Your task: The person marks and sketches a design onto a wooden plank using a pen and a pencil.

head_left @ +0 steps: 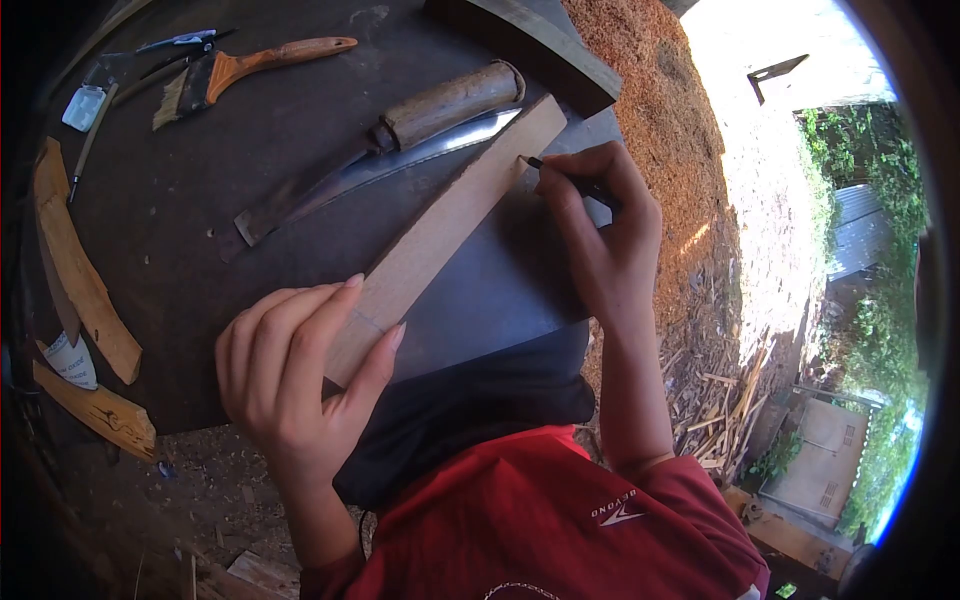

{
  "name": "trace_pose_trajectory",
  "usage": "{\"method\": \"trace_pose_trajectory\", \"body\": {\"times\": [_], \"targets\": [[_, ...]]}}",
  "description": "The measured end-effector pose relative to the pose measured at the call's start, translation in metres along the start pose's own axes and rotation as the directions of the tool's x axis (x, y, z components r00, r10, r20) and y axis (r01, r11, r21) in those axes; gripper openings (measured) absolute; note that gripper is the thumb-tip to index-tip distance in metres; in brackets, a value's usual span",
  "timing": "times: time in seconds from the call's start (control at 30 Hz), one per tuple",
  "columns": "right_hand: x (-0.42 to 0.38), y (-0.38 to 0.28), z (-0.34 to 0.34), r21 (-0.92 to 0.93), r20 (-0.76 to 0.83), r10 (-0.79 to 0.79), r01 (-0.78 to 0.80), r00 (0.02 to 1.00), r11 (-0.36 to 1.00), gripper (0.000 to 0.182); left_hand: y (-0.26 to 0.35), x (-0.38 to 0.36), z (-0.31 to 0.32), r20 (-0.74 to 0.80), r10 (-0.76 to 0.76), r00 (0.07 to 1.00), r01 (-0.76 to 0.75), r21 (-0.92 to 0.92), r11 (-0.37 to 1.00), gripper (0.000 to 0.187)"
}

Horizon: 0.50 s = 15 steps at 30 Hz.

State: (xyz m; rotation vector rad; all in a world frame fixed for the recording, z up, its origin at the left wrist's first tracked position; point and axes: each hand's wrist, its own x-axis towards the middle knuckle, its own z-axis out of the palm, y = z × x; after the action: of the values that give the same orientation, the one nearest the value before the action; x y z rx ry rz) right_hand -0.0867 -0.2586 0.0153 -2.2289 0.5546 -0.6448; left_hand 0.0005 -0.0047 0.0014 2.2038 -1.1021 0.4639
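A flat, pale strip of wood (pixel 440 232) lies at a slant across the dark tabletop. My left hand (pixel 305 365) grips its near end, thumb on one edge and fingers on the other. A faint pencil line crosses the strip close to that thumb. Near the far end, my right hand (pixel 605 215) is closed around a dark pencil (pixel 535 163), its tip touching the wood by the right edge. Just beyond the strip lie a chisel (pixel 440 108) with a thick wooden handle and a shiny curved blade (pixel 400 160).
A paintbrush (pixel 270 62), a thin pen-like tool (pixel 92 145) and a small clear-and-white case (pixel 85 107) lie at the upper left. Curved wood pieces (pixel 85 260) line the left side. A thick block (pixel 530 45) sits at the table's far edge; sawdust (pixel 670 130) covers the ground beyond.
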Motion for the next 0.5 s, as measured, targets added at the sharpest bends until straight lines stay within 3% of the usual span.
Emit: {"method": "trace_pose_trajectory", "body": {"times": [0.27, 0.5], "targets": [[0.0032, 0.0028, 0.0012, 0.024, -0.034, 0.019, -0.018, 0.999, 1.000, 0.013, 0.0000, -0.0001, 0.0008, -0.002, 0.003, 1.000, -0.003, -0.008, 1.000, 0.035], [-0.0005, 0.0033, -0.0027, 0.030, 0.013, -0.082, 0.082, 0.997, 0.996, 0.011, 0.0007, 0.0001, 0.0005, -0.001, -0.003, 1.000, 0.003, -0.001, 1.000, 0.035]]}}
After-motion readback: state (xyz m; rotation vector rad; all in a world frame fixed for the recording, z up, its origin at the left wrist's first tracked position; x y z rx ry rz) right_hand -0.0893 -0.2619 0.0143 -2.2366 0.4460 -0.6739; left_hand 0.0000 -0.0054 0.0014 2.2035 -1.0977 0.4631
